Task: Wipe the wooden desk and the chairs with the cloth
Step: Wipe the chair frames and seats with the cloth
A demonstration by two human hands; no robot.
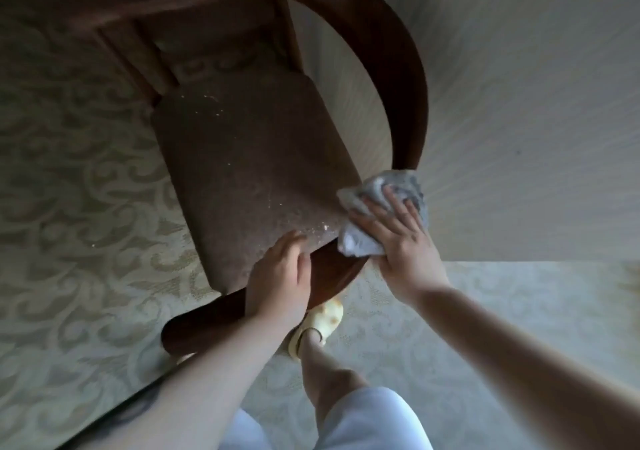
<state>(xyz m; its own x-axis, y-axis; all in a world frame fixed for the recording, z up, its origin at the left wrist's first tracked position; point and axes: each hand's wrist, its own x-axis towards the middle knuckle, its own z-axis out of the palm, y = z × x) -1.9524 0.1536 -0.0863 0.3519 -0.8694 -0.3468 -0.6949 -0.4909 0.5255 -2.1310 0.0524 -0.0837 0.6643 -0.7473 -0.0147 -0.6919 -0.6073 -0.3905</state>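
- Head view: chair-wiping step in hand, judging by the grey cloth (381,214) pressed against the near right corner of the chair (256,172), where the curved wooden arm (398,78) comes down to the seat frame.
- Right hand (398,238) spread over the cloth with fingers fairly straight, pressing it to the wood, thumb seemingly tucked at the cloth's lower edge.
- Left hand (280,276) resting on the front edge of the seat, fingers bent over the cushion rim, steadying the chair, no cloth in it.
- Pale crumbs (311,227) scattered on the brown seat cushion (249,165), thickest near the front right corner, a few more toward the back.
- Next move, probably: sweeping the cloth across the cushion to gather the crumbs, then along the arm and the front rail (214,314); calls for a steady left-hand hold so the chair does not shift.
- No desk in sight, so that part of the task impossible to judge from here.
- Underfoot, pale carpet (69,207) with a scroll pattern; plain light wall (519,103) just behind the chair.
- One yellow slipper (318,325) below the front rail.
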